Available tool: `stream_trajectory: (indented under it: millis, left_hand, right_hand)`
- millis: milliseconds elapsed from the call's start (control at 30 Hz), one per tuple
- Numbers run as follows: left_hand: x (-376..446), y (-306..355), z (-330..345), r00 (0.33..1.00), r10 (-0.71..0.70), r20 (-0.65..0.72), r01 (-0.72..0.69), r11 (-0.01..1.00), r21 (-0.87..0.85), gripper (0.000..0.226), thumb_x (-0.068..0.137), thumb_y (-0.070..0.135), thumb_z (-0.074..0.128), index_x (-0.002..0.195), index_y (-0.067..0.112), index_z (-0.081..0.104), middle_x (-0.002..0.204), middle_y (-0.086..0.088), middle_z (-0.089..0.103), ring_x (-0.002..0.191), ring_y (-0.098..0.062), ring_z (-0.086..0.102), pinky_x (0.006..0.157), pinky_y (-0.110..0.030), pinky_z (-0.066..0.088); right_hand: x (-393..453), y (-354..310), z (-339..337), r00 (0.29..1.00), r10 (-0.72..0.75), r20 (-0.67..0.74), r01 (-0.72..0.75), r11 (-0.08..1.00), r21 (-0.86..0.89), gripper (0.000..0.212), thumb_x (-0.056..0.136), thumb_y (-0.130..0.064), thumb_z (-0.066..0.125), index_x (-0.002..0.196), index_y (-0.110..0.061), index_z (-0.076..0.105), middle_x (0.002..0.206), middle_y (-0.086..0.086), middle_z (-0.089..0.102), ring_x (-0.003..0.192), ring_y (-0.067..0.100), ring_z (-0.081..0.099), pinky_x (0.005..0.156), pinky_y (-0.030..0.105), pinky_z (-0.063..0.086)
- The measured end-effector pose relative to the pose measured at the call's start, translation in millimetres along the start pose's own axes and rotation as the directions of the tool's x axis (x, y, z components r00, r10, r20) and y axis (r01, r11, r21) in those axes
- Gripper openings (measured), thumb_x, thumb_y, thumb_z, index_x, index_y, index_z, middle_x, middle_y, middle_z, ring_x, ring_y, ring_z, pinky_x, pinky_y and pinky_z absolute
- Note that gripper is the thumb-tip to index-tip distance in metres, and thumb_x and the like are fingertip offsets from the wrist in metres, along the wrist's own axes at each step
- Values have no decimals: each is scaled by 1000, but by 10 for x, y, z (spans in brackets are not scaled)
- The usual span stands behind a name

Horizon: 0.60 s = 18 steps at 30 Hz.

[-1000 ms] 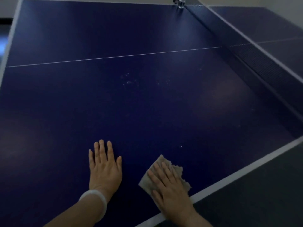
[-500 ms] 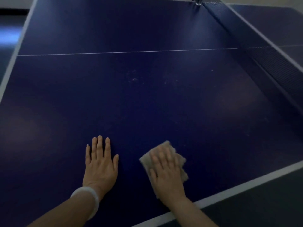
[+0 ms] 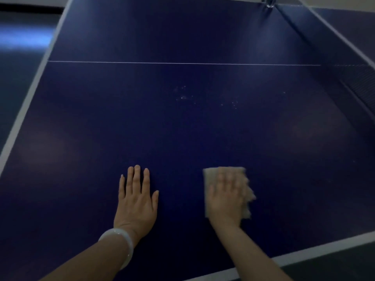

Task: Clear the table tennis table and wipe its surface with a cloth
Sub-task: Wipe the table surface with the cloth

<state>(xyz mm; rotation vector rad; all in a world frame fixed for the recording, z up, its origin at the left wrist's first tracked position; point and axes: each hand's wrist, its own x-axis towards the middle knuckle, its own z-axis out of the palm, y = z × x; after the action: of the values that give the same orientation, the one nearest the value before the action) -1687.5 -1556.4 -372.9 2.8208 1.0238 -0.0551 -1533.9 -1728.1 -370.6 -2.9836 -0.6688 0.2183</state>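
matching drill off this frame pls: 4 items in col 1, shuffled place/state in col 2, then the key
Column 1
1. left hand
2. right hand
3. cloth
4. pale specks

Column 2
A. scattered on the blue table past both hands, short of the thin white line
B. flat on bare table, fingers straight, white bangle at the wrist
C. pinned flat between a palm and the table
D. blurred, pressing down on the beige pad

Pairs: 1-B, 2-D, 3-C, 4-A
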Motion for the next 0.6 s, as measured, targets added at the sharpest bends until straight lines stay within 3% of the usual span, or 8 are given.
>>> stream_trajectory:
  millis: [100,167,233,300,367,400,500,600]
  left_hand:
    - [1,3,-13,1000,8,14,-8,1000,-4,69,97,48,8,152,7,13,160,-15,4,149,-28,-2,121,-50,4]
    - [5,-1,-10,1000,3,22,-4,1000,14,70,95,49,3,153,8,7,160,-14,-5,149,-26,-9,121,-48,-1]
    - [8,-11,-2,999,-2,32,2,1000,15,71,94,50,-2,153,11,-1,160,-12,-11,148,-25,-16,121,-47,-5]
    - [9,-17,-3,999,-7,34,7,1000,2,70,94,51,-3,153,13,-4,160,-11,-12,147,-24,-19,121,-47,-6]
    - [8,-16,-7,999,-11,39,11,1000,-3,70,94,52,-2,152,14,-6,161,-11,-12,147,-24,-21,121,-48,-6]
    - [9,-14,-9,999,-12,40,12,1000,-4,69,95,52,-1,152,14,-7,161,-11,-13,146,-24,-21,121,-48,-7]
    - [18,-18,-3,999,-10,46,10,1000,0,70,95,52,-1,152,14,-8,160,-11,-14,146,-24,-23,120,-47,-9]
    - [12,-8,-4,999,-9,43,9,1000,1,70,95,52,-1,153,13,-8,160,-12,-14,146,-25,-23,120,-48,-8]
  right_hand:
    - [55,-596,40,894,-442,80,444,896,-14,61,100,-44,9,155,-26,-9,161,2,-22,148,24,-22,119,49,-13]
    - [279,-749,-18,811,-568,140,575,818,-13,59,101,-45,9,154,-30,-11,159,-5,-27,147,19,-25,119,47,-16]
    - [584,-668,-102,784,-597,171,613,788,-58,58,104,-44,17,155,-29,-6,161,-3,-20,149,21,-19,120,46,-14]
    - [917,-333,-200,865,-486,127,501,852,-150,59,105,-39,25,157,-19,6,165,7,-1,151,29,-1,118,47,-7]
    - [1167,247,-296,980,-173,101,191,961,-202,60,105,-36,29,156,-12,10,162,17,10,146,37,14,118,53,8]
    - [1235,570,-341,993,22,120,3,979,-204,62,104,-36,29,156,-12,6,162,18,7,146,39,14,117,58,13]
    - [1176,1117,-419,878,441,186,-437,897,-65,62,103,-46,17,156,-25,-7,164,7,-11,149,39,-3,118,62,2]
    - [991,755,-310,847,509,150,-517,856,12,61,104,-44,16,157,-20,-5,164,10,-9,148,42,-4,118,61,-1]
